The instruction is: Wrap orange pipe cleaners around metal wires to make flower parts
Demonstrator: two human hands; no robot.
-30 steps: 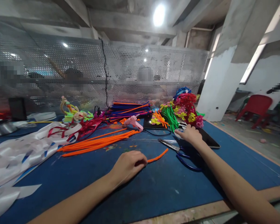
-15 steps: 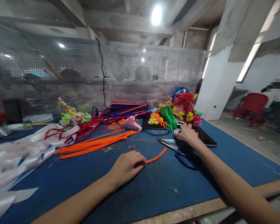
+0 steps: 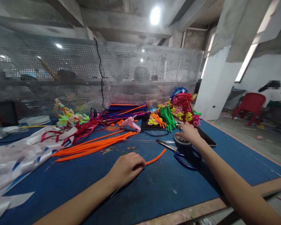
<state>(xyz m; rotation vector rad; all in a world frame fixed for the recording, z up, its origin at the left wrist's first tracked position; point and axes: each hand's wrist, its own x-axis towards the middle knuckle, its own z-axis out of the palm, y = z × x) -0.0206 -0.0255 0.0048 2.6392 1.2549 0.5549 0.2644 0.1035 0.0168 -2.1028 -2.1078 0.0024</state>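
Observation:
My left hand (image 3: pixel 128 167) rests low over the table, fingers curled and pinching an orange pipe cleaner (image 3: pixel 156 157) that sticks out to the right. A thin wire (image 3: pixel 118 188) trails from under this hand toward the wrist. My right hand (image 3: pixel 189 132) reaches over a small round container (image 3: pixel 183 140) with small dark and pale bits in it. Its thumb and fingers look apart at the container's far rim; the fingertips are partly hidden. Blue-handled scissors (image 3: pixel 186 162) lie just in front of the container, blades pointing left.
Orange pipe cleaners (image 3: pixel 96 147) and a pink glue gun (image 3: pixel 132 123) lie ahead. White ribbon (image 3: pixel 18 159) covers the left side. Green stems (image 3: pixel 167 117) and pipe-cleaner flowers (image 3: pixel 182 104) are piled behind my right hand, beside a black tablet (image 3: pixel 206 137). Perforated metal panels (image 3: pixel 126 72) stand behind.
The round container has come slightly toward me, and its contents now show below my right hand. My left hand stays in place with the orange pipe cleaner.

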